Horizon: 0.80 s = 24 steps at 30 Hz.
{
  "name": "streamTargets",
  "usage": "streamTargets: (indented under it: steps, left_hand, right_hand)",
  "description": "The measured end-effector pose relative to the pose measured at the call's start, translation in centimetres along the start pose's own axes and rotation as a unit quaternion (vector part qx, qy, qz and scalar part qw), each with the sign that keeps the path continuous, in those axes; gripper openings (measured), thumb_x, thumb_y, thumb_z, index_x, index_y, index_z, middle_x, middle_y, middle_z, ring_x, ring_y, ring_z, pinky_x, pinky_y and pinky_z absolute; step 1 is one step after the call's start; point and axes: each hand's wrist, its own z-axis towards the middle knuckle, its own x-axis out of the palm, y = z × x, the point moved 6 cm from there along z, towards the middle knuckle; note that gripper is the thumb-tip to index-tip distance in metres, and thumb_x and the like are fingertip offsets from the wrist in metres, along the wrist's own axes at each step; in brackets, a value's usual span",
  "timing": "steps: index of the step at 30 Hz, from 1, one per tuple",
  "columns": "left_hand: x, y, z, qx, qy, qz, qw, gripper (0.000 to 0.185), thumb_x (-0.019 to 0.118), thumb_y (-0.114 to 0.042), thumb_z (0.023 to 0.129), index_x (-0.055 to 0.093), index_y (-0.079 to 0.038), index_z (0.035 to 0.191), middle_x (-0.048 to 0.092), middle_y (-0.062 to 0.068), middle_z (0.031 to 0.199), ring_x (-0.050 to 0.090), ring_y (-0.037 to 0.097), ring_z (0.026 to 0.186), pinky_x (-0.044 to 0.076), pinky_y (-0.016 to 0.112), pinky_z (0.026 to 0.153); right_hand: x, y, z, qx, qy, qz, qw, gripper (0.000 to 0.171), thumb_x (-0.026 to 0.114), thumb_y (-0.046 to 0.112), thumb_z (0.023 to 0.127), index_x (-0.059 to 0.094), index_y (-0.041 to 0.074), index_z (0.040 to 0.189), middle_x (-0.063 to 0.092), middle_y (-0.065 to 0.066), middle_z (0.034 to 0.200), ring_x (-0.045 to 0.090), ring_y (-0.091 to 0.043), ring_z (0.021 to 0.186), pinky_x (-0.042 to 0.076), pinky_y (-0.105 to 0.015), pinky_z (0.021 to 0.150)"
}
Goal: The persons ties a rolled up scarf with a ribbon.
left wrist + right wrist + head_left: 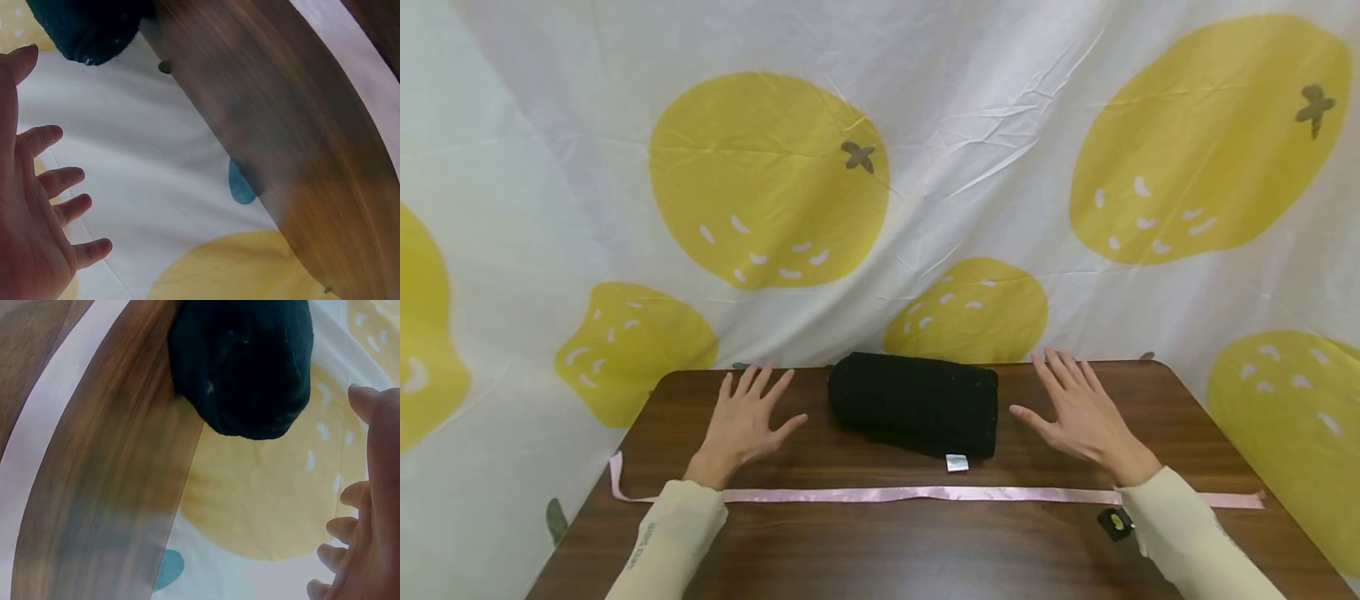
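A rolled black cloth bundle (pixel 913 404) with a small white tag (pixel 957 462) lies near the back of the table, between my two hands. To its left, my left hand (pixel 745 425) is spread with fingers apart and holds nothing. My right hand (pixel 1078 417), likewise spread, is on the right side of the bundle and does not touch it. In the right wrist view the rounded end of the black bundle (pixel 244 369) faces the thumb. The left wrist view shows the other end of the bundle (pixel 94 28) beyond the left thumb.
A pink ribbon (pixel 910 494) runs across the brown wooden table (pixel 880 550), passing by both forearms, its left end curling up. A small black object with a yellow-green face (pixel 1116 524) sits beside the right sleeve. Behind the table hangs a white curtain (pixel 955 125) printed with yellow fruit.
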Motion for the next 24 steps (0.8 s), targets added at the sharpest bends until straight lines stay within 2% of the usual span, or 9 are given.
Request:
streamTargets:
  steps: [5, 12, 17, 24]
  left_hand:
    - [0.0, -0.7, 0.5, 0.007, 0.0, -0.003, 1.0, 0.077, 0.055, -0.064, 0.091, 0.04, -0.02, 0.152, 0.033, 0.016, 0.158, 0.026, 0.039, 0.146, 0.017, 0.065, 0.114]
    - [0.3, -1.6, 1.1, 0.022, -0.001, 0.001, 0.9998, 0.077, 0.056, -0.064, 0.09, 0.041, -0.021, 0.152, 0.036, 0.017, 0.156, 0.029, 0.039, 0.145, 0.019, 0.065, 0.114]
    - [0.3, -2.3, 1.5, 0.037, -0.018, 0.009, 0.9991, 0.077, 0.058, -0.064, 0.089, 0.043, -0.021, 0.151, 0.041, 0.017, 0.153, 0.034, 0.039, 0.141, 0.024, 0.065, 0.112]
    - [0.5, -3.2, 2.0, 0.045, -0.012, 0.001, 0.9989, 0.078, 0.057, -0.065, 0.089, 0.041, -0.022, 0.152, 0.039, 0.017, 0.154, 0.032, 0.039, 0.143, 0.022, 0.064, 0.113]
  right_hand:
    - [0.1, 0.7, 0.4, -0.011, 0.003, -0.002, 1.0, 0.091, 0.059, 0.059, 0.091, 0.029, 0.0, 0.154, 0.027, -0.025, 0.158, 0.024, -0.041, 0.147, 0.015, -0.06, 0.117]
    - [0.4, 1.5, 0.9, -0.022, -0.001, 0.005, 1.0, 0.095, 0.06, 0.062, 0.089, 0.027, 0.001, 0.154, 0.026, -0.023, 0.159, 0.024, -0.039, 0.147, 0.01, -0.054, 0.12]
    - [0.9, 2.2, 1.2, -0.026, 0.009, 0.003, 1.0, 0.099, 0.06, 0.065, 0.087, 0.025, 0.002, 0.155, 0.024, -0.022, 0.16, 0.023, -0.04, 0.147, 0.012, -0.057, 0.119]
    - [1.4, 3.1, 1.6, -0.033, 0.026, 0.0, 0.999, 0.101, 0.062, 0.065, 0.086, 0.024, 0.002, 0.156, 0.023, -0.021, 0.161, 0.021, -0.041, 0.148, 0.015, -0.059, 0.117]
